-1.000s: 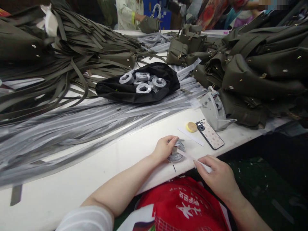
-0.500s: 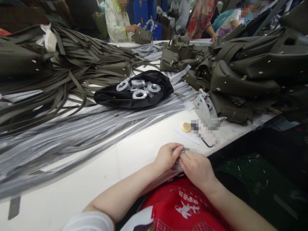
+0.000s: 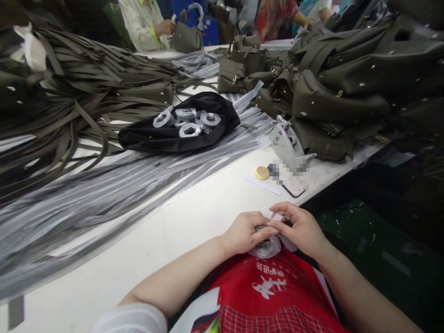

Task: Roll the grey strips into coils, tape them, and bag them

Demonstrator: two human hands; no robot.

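Close to my apron, my left hand [image 3: 244, 232] is closed round a coiled strap in clear plastic [image 3: 266, 248], its fingers over the top of the coil. My right hand [image 3: 302, 227] touches the left fingertips, thumb and forefinger bent together at the coil. A white strip [image 3: 287, 243] shows beneath the right hand and seems pinched in it; its other end is hidden. Farther off, a black cloth bag [image 3: 138, 140] holds several similar coils [image 3: 190, 130] with white bands round them.
A tape dispenser [image 3: 287, 143], phone [image 3: 294, 184], yellow tape roll [image 3: 262, 173] and white paper strip [image 3: 262, 186] lie ahead on the white table [image 3: 152, 259]. Plastic-wrapped straps [image 3: 69, 203] and loose dark straps [image 3: 86, 60] spread left; dark bags [image 3: 340, 101] pile right. People [image 3: 142, 27] stand beyond.
My right hand has lifted and opened away from the left, its fingers now more raised. More of the plastic-wrapped coil shows below my left hand. The view has shifted a little.
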